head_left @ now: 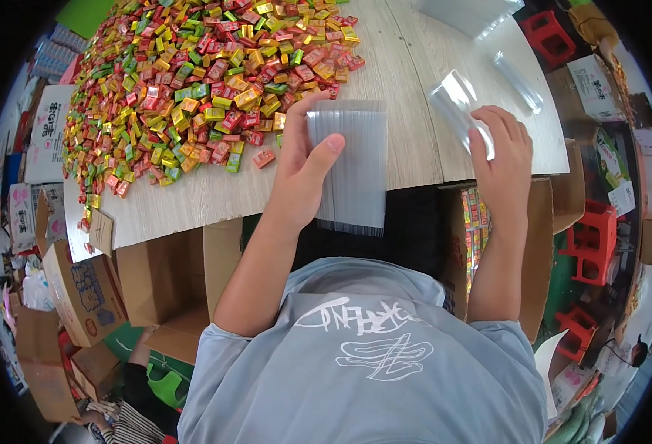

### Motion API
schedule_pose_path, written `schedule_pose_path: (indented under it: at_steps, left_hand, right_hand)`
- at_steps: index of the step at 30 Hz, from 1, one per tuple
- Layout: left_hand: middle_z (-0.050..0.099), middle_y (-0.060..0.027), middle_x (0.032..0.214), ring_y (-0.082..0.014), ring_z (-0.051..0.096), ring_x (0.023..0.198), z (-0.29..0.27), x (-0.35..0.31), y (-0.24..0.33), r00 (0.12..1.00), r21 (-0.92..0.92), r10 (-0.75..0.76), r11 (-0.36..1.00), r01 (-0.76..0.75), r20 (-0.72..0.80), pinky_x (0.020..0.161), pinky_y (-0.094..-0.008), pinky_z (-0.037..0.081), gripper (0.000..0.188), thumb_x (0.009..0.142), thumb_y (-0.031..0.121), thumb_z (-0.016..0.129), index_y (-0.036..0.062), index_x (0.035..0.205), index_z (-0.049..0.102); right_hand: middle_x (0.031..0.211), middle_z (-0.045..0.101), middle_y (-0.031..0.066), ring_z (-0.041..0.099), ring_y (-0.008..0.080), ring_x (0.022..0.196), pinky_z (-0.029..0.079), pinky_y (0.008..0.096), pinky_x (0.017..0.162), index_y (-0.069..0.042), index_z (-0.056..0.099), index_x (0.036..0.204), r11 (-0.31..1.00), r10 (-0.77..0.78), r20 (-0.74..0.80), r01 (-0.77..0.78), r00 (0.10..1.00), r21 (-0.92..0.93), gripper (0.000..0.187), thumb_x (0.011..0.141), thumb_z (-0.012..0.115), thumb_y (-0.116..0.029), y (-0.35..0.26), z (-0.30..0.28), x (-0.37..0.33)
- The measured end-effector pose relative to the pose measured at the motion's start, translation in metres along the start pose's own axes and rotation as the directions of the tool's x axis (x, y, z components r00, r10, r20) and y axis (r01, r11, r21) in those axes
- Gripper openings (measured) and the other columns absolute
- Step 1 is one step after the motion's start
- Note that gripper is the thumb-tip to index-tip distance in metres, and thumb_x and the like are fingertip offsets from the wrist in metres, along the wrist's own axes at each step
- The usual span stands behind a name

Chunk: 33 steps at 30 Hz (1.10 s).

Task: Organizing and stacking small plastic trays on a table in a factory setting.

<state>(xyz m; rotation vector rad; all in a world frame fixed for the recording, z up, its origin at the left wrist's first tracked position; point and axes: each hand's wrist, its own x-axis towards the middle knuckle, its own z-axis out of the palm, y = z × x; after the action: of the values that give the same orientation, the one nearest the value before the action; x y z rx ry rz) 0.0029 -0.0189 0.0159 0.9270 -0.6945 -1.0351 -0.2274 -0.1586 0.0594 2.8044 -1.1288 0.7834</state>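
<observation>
In my left hand (pixel 303 159) is a thick stack of flat clear plastic sleeves (pixel 352 163). My thumb lies across its front, the fingers go behind, and the stack stands upright over the table's near edge. To the right, my right hand (pixel 502 152) has its fingers curled and its thumb against a single clear plastic sleeve (pixel 455 100), opened out and glossy, over the tabletop. Glare hides exactly where the fingertips meet it. Another clear sleeve (pixel 518 83) lies farther right on the table.
Small wrapped candies (pixel 215 81) in red, yellow, green and orange cover the table's left part. More clear plastic (pixel 474 15) is stacked at the far right. Below the edge stand cardboard boxes (pixel 159 285), one holding packed candies (pixel 476 229). Red stools (pixel 592 240) are at right; another person's arm (pixel 141 351) shows lower left.
</observation>
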Motion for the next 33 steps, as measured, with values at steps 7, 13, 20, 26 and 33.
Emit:
schedule_pose_path:
  at_steps: [7,13,20,26,33]
  left_hand:
    - [0.046,-0.0062,0.125,-0.0148,0.047,0.114,0.001,0.0,0.0,1.0,0.026,-0.002,1.0,0.002,-0.003,0.099,-0.03,0.04,0.053,0.095,0.017,0.061,0.0079,0.141,0.037]
    - [0.045,-0.006,0.126,-0.0145,0.046,0.115,-0.001,0.0,-0.001,1.0,0.017,-0.006,1.0,0.005,0.012,0.1,-0.0297,0.039,0.053,0.095,0.018,0.062,0.0076,0.141,0.037]
    - [0.045,-0.0061,0.126,-0.0145,0.046,0.116,-0.001,0.002,-0.002,1.0,0.05,0.014,0.999,-0.015,0.018,0.101,-0.0296,0.038,0.054,0.095,0.017,0.061,0.0072,0.142,0.036]
    - [0.045,-0.0061,0.127,-0.0142,0.045,0.116,0.0,0.0,-0.002,1.0,0.033,0.007,0.999,-0.007,0.014,0.101,-0.0294,0.038,0.054,0.095,0.016,0.062,0.0073,0.141,0.036]
    - [0.046,-0.0067,0.126,-0.0149,0.045,0.116,-0.002,0.002,-0.005,0.999,0.109,0.038,0.993,-0.04,0.019,0.101,-0.03,0.038,0.055,0.094,0.018,0.062,0.0077,0.141,0.036]
  right_hand:
    - [0.116,0.062,0.0092,0.057,0.0317,0.106,0.043,0.0435,0.092,-0.008,0.062,0.112,0.996,0.085,0.053,-0.084,0.995,-0.009,0.023,0.091,0.062,-0.018,0.008,0.02,-0.012]
    - [0.118,0.061,0.0105,0.057,0.0333,0.109,0.042,0.0421,0.096,-0.006,0.06,0.114,0.99,0.14,0.033,-0.14,0.99,-0.001,0.024,0.093,0.058,-0.019,0.009,0.015,-0.018]
    - [0.122,0.059,0.0122,0.056,0.0339,0.109,0.042,0.0453,0.095,-0.008,0.061,0.118,0.99,0.132,0.101,-0.136,0.986,0.028,0.03,0.092,0.062,-0.023,0.009,0.022,-0.02]
    - [0.126,0.056,0.0143,0.053,0.0336,0.114,0.039,0.0461,0.101,-0.008,0.059,0.123,0.993,0.016,0.005,-0.015,1.0,-0.113,0.036,0.094,0.06,-0.028,-0.001,0.027,-0.025]
    - [0.107,0.056,0.0084,0.055,0.0164,0.092,0.043,0.0293,0.086,0.0,0.052,0.122,0.519,-0.012,0.359,-0.301,0.933,0.8,0.04,0.095,0.061,-0.029,-0.081,0.028,-0.033]
